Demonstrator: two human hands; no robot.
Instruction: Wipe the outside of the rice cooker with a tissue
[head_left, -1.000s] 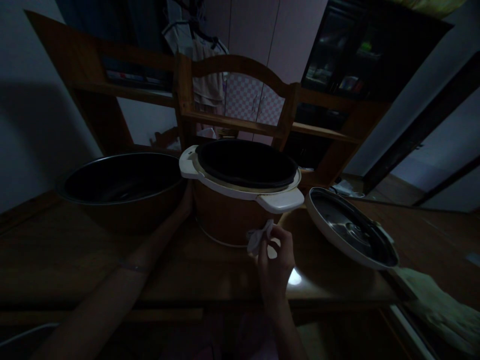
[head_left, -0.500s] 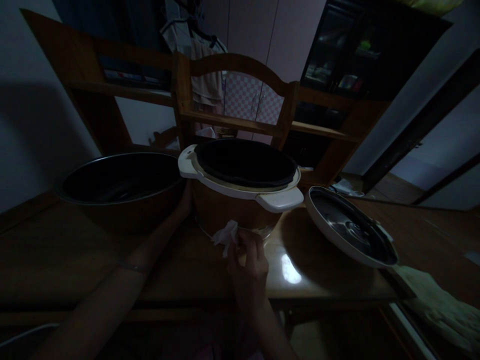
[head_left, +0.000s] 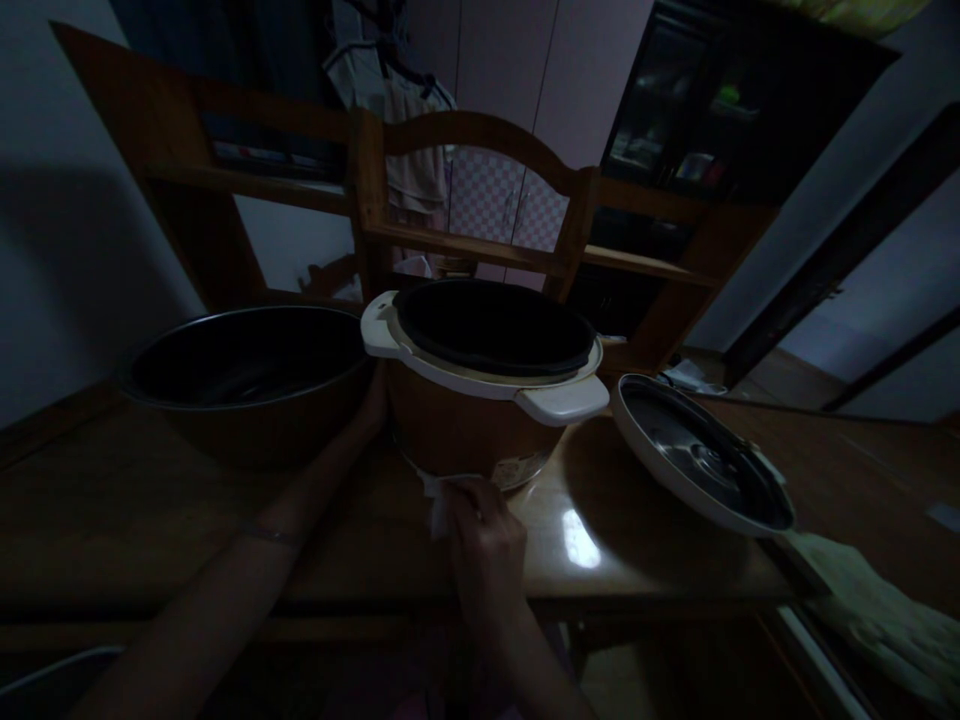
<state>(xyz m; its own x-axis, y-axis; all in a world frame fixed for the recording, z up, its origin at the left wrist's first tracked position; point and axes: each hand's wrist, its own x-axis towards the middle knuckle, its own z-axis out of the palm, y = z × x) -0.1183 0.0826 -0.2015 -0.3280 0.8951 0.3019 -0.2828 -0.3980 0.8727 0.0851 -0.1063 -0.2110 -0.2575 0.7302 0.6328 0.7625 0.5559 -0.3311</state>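
A large round rice cooker body (head_left: 465, 425) with a white rim and two white side handles stands on the wooden table, its top uncovered and dark inside. My right hand (head_left: 487, 530) pinches a crumpled white tissue (head_left: 441, 505) against the lower front edge of the cooker. My left hand (head_left: 373, 405) reaches to the cooker's left side under the handle; its fingers are hidden behind the body. Left of that arm sits a wide dark inner pot (head_left: 247, 425). To the right, the cooker's round lid (head_left: 697, 455) lies with its metal inner side up.
The wooden table (head_left: 622, 560) has a raised wooden back frame (head_left: 472, 130) behind the cooker. A pale cloth (head_left: 877, 600) lies at the lower right. Hanging clothes (head_left: 412, 140) and a dark cabinet (head_left: 697, 110) stand farther back.
My right hand and the tissue have moved slightly down and left along the cooker's base, uncovering a label on its lower front. My left hand stays at the cooker's side.
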